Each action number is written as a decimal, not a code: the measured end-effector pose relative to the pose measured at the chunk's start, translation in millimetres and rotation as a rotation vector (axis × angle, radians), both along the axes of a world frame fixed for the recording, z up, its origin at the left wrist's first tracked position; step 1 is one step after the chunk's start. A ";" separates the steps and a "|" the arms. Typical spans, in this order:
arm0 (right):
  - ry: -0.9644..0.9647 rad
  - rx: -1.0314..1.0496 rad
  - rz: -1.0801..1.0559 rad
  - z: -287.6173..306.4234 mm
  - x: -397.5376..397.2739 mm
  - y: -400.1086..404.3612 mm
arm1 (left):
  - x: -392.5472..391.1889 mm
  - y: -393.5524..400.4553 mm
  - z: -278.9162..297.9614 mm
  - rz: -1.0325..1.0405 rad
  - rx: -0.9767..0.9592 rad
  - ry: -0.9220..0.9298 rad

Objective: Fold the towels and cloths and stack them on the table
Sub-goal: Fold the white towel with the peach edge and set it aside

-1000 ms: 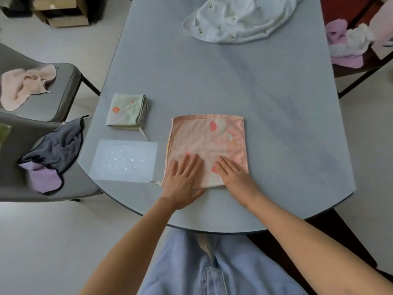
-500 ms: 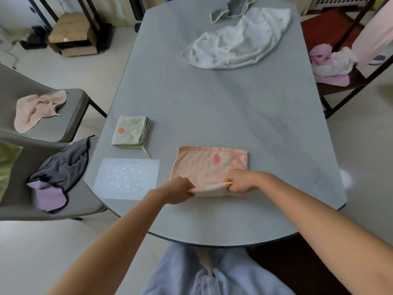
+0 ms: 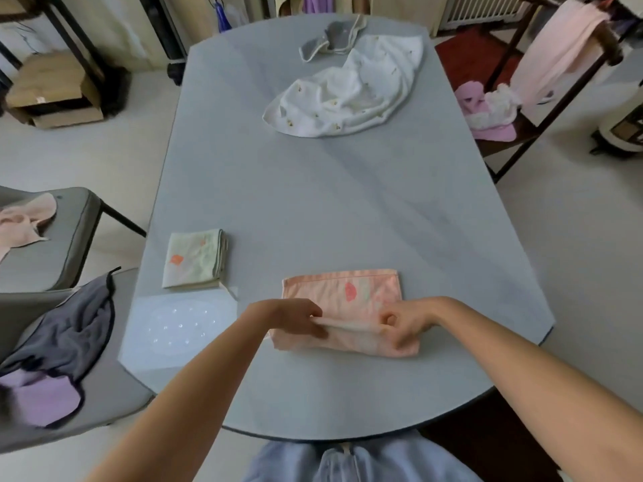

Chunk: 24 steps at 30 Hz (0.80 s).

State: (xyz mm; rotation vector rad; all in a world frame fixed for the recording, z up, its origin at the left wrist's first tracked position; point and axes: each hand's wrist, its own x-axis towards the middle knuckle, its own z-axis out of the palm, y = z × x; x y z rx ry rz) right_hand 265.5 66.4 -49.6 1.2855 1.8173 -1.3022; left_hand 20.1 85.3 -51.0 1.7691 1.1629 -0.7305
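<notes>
Pink cloth [image 3: 362, 297] lies on the grey table [image 3: 348, 210], near the front edge, its near edge lifted and doubled over toward the far edge. Left hand [image 3: 295, 320] pinches that lifted edge at its left end; right hand [image 3: 400, 323] pinches it at the right end, fingers curled round the fabric. Red print visible on the still-flat far part of the cloth.

Green folded cloth [image 3: 195, 260] sits to the left, apart from the pink one, square and flat (orange mark on top). Just in front of it, a translucent sheet [image 3: 177, 330] with small dots, lying flat at the table's left front corner.

Far end of table: white crumpled cloth [image 3: 348, 92], unfolded, with a small grey cloth [image 3: 330, 38] touching its far side.

Off the table: grey chair [image 3: 45, 245] at left carrying a pale pink cloth [image 3: 21, 220]; nearer chair with a dark grey cloth [image 3: 69, 332] over a purple one [image 3: 38, 398]. Pink and white cloths [image 3: 487, 109] heaped on a dark stand at right.
</notes>
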 end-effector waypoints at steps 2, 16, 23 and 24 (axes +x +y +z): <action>-0.023 -0.049 -0.002 5.2 -0.9 0.4 | 2.9 9.8 0.3 -0.058 -0.045 0.008; -0.059 0.591 0.224 -14.0 -45.0 -47.0 | 3.4 -23.4 -25.5 -0.521 0.636 -0.222; 0.000 0.971 0.316 -52.5 -52.1 -91.6 | -18.0 -61.5 -55.1 -0.616 0.695 -0.230; 0.049 1.006 0.348 -56.2 -52.5 -95.9 | -20.6 -64.4 -57.6 -0.641 0.712 -0.268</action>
